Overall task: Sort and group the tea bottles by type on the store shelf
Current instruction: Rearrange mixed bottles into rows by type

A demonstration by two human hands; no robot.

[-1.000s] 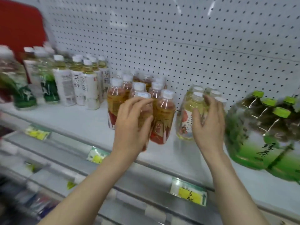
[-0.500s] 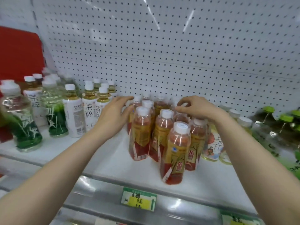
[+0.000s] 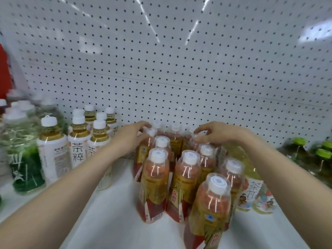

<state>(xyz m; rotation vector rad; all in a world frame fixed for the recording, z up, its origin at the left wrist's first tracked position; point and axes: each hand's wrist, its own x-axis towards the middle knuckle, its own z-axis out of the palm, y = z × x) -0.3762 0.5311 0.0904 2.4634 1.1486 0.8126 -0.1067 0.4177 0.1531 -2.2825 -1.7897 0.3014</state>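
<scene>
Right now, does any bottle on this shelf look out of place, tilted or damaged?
Nothing looks spilled or damaged. The red tea bottles stand in a ragged cluster, not rows, and the front bottle stands alone ahead of the rest on the shelf. Their lean may be only lens distortion.

My left hand (image 3: 129, 136) and right hand (image 3: 222, 132) are bare, as are the left forearm (image 3: 71, 180) and right forearm (image 3: 280, 169) behind them.

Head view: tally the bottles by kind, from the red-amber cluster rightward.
Red-amber plastic tea bottles with white caps: at least 9
Pale yellow plastic bottles with picture labels: at least 2
Dark green plastic bottles with green caps: 3 visible
Total: at least 14
</scene>
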